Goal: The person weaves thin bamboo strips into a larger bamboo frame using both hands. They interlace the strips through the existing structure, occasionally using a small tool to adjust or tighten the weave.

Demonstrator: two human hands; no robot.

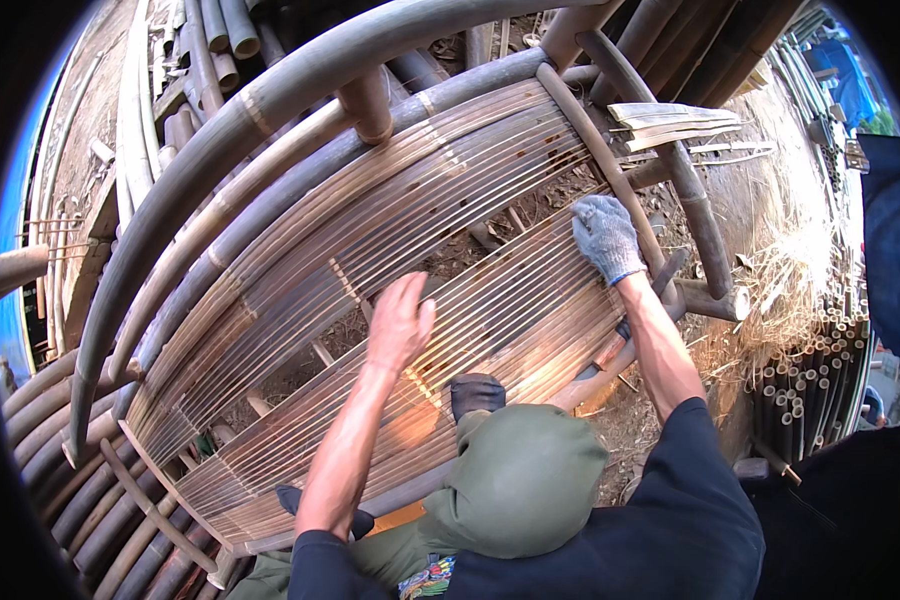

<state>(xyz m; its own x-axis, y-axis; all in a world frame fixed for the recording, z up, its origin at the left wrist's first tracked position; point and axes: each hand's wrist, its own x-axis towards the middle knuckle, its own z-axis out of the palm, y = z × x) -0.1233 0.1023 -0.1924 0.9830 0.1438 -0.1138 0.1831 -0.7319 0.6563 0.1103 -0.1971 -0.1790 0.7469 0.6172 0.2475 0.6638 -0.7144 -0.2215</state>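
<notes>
A bamboo bench (440,215) with a curved backrest rail and a seat of thin parallel slats (510,290) lies below me. Over the middle of those slats is my bare left hand (400,322), fingers stretched out and nothing seen in them; whether it touches the slats I cannot tell. My right hand (606,238) wears a grey knitted glove. It is closed at the slats' right ends, beside the bench's round end rail (600,150). The glove hides whatever its fingers may hold. A gap between slat groups shows the ground.
My dark-covered foot (476,393) rests on the slats, below my olive-clad knee (530,480). Split bamboo strips (675,125) lie near the right armrest (660,130). Stacked bamboo poles (810,390) stand at right; more poles (100,490) lie at left. Straw-like shavings (780,270) cover ground.
</notes>
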